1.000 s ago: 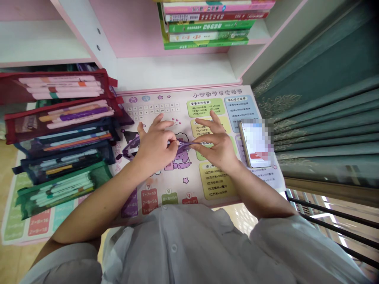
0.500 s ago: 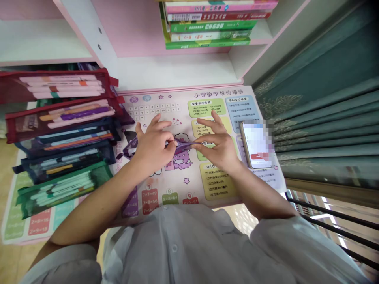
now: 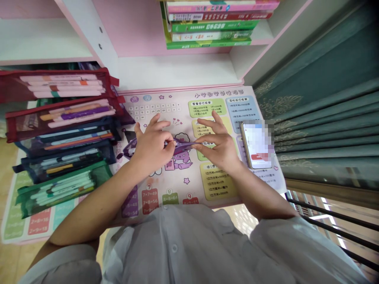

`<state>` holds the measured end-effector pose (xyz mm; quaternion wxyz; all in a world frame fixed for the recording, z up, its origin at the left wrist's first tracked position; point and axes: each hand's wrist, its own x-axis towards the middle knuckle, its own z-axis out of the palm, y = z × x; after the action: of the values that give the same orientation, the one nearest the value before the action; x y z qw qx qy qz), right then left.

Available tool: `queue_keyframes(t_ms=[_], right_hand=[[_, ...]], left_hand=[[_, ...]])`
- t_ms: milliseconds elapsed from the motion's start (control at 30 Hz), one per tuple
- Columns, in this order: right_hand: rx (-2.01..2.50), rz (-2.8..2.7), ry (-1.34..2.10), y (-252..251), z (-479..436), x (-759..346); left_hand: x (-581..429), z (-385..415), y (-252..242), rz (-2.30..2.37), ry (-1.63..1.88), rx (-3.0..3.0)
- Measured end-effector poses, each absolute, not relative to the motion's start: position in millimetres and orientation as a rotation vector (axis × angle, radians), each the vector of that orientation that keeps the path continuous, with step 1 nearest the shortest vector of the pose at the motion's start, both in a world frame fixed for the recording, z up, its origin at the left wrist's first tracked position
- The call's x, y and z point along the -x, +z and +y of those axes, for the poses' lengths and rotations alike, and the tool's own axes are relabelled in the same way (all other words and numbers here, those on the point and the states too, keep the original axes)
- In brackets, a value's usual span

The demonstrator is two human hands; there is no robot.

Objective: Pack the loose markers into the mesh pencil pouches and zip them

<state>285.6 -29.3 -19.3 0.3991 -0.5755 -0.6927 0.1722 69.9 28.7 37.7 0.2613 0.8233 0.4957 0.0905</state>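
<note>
A purple mesh pencil pouch (image 3: pixel 184 147) lies across the middle of the desk mat, largely covered by my hands. My left hand (image 3: pixel 154 146) is over its middle, thumb and forefinger pinched at the zipper edge, the other fingers raised. At the pouch's right end, my right hand (image 3: pixel 218 145) pinches the corner between thumb and forefinger, its remaining fingers spread upward. The pouch's left end shows beyond my left wrist. What is inside the pouch is mostly hidden.
Filled mesh pouches are stacked at the left: red (image 3: pixel 59 112), blue (image 3: pixel 68 159) and green (image 3: pixel 63 189). A phone (image 3: pixel 256 146) lies on the printed desk mat (image 3: pixel 166 185) at the right. Books (image 3: pixel 213 27) sit on the shelf behind; a curtain (image 3: pixel 322 98) hangs at the right.
</note>
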Motion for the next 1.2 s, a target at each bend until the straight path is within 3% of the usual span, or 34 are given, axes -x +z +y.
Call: queue_keyframes(t_ms=[1200], right_hand=[[1.434,-1.766,0.447,-17.1,-29.6,-286.3]], left_hand=[[-63.6,28.2,36.8,1.335,0.224,-2.236]])
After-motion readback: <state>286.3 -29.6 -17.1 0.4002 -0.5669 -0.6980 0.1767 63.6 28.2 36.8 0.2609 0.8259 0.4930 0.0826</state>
